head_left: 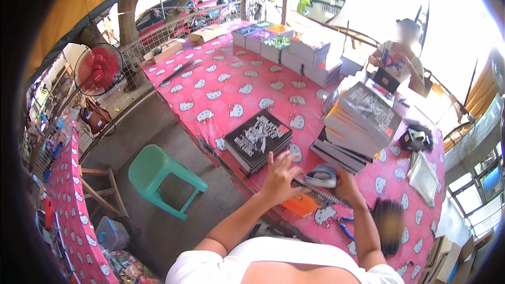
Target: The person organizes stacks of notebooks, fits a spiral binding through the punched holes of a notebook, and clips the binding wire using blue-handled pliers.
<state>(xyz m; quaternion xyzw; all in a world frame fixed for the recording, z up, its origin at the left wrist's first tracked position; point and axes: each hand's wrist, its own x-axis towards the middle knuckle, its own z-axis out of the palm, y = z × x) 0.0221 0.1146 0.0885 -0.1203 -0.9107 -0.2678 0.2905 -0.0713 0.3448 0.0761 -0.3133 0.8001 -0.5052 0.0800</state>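
My left hand point(281, 179) has its fingers spread over one end of a dark spiral coil point(323, 195). This coil runs along the edge of an orange-covered book or sheet point(301, 205) at the table's near edge. My right hand point(346, 185) is curled over the coil's right part; what its fingers grip is hidden. Between the hands lies a grey and white rounded object, perhaps a tape dispenser point(321, 175). Blue-handled pliers point(345, 230) lie below my right hand. A stack of black-covered spiral notebooks point(258, 139) sits just beyond my left hand.
A tall, leaning book stack point(363, 118) rises ahead of my right hand. More book piles point(276, 47) line the far edge of the pink table point(210, 100). A dark brush-like object point(388, 226) is at right. A green stool point(158, 171) stands left; a person point(402, 63) is opposite.
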